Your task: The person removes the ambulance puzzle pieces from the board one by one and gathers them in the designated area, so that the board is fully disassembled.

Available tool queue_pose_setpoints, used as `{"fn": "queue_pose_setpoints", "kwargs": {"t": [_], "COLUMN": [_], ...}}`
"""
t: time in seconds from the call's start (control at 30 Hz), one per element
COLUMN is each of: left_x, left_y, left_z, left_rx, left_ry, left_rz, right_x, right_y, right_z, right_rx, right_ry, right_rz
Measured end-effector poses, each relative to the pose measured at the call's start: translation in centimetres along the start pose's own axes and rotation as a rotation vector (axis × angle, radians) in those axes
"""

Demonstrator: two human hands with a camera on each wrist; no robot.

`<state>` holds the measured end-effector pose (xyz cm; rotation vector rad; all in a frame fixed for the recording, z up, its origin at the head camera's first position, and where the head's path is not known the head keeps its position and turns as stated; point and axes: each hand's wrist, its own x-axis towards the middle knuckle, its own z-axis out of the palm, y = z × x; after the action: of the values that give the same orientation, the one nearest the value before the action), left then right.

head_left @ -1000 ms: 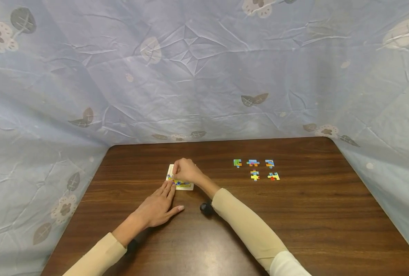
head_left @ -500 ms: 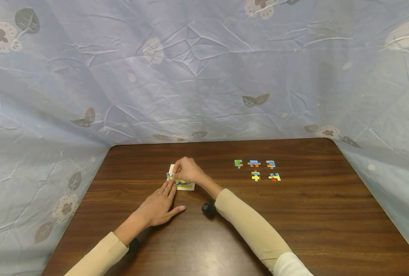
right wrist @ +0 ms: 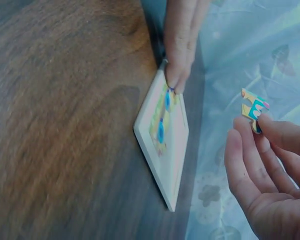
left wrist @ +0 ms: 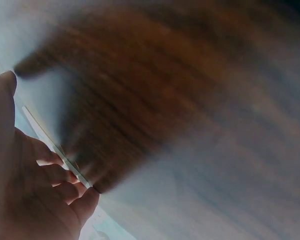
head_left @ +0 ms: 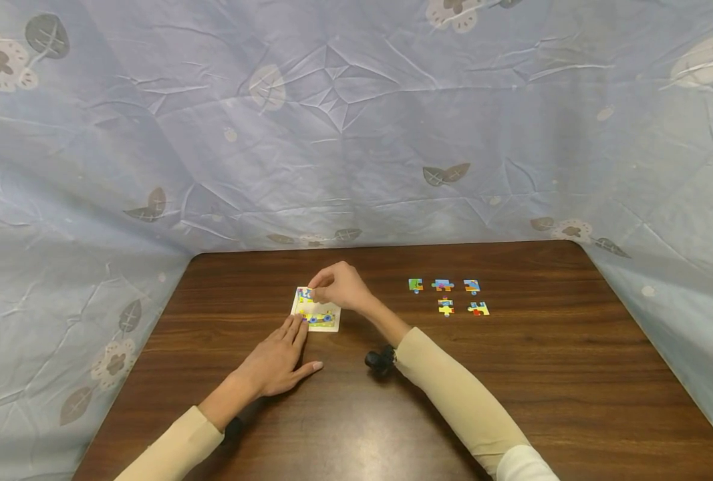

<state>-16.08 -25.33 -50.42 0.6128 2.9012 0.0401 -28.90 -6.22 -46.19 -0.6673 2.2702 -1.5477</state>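
- I see right hand (head_left: 343, 287) pinching puzzle piece (right wrist: 255, 109) between thumb and fingers: yellow and teal, notched edge
- Piece at far-left corner of white-rimmed tray (right wrist: 172, 165), can't tell if touching
- Tray's near side: yellow-green strip, blue discs
- Left hand (head_left: 272, 361) fingers straight, on tray's near-left corner

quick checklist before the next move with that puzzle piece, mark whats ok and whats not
1. Left hand steadying the tray: ok, fingers rest on its near left corner.
2. Right hand holding the puzzle piece: ok, pinched between thumb and fingers.
3. Puzzle piece seated: not ok, held clear of the tray.
4. Piece turned to fit its spot: cannot tell.
5. Loose pieces within sight: ok, five lie apart on the table.
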Motion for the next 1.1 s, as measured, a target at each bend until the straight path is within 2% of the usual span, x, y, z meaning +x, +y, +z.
{"fn": "queue_pose_setpoints", "kwargs": {"t": [0.17, 0.37, 0.67, 1.1], "left_x": [0.1, 0.0, 0.0, -0.4], "left_y": [0.0, 0.0, 0.0, 0.1], "left_z": [0.1, 0.1, 0.0, 0.4], "left_rx": [-0.007, 0.008, -0.012, -0.016], "left_ry": [-0.002, 0.004, 0.010, 0.002], "left_rz": [-0.003, -0.006, 0.001, 0.000], "right_x": [-0.7, -1.7, -3.7, -6.6], "right_y": [-0.2, -0.4, -0.3, 1.8], "right_z": [-1.3, -3.1, -5.6, -9.9], "right_rx": [0.064, 0.063, 0.077, 0.111], "right_ry": [-0.016, -0.014, 0.010, 0.059], "right_rz": [0.008, -0.026, -0.027, 0.039]}}
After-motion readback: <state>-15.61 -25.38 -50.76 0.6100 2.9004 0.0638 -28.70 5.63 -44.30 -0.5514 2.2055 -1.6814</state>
